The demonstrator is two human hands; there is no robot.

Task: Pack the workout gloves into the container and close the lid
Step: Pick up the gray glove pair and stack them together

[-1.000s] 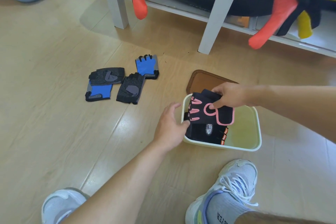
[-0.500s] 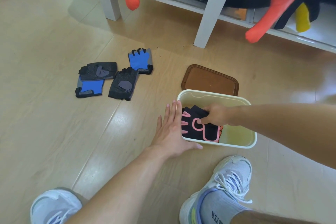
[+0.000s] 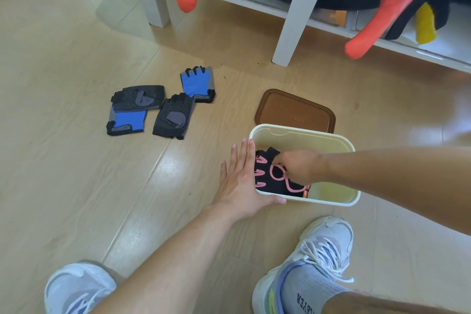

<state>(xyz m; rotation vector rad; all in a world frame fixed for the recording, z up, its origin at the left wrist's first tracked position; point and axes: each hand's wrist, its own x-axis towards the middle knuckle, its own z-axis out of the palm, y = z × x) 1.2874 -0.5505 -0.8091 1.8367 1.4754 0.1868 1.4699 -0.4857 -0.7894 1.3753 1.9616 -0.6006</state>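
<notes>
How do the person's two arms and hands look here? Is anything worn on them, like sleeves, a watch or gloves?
Both forearms are bare as far as the picture shows: no sleeve reaches into view. The left hand wears no glove, ring or watch, and its wrist is bare. The right hand is also ungloved, with no band or watch visible on the wrist. No markings show on either arm.

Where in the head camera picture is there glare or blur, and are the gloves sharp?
Head view: a bright glare patch lies on the wooden floor left of the left hand; the far right edge is smeared and washed out; the blue and black gloves and the pink-trimmed glove in the cream container are sharp.
</notes>
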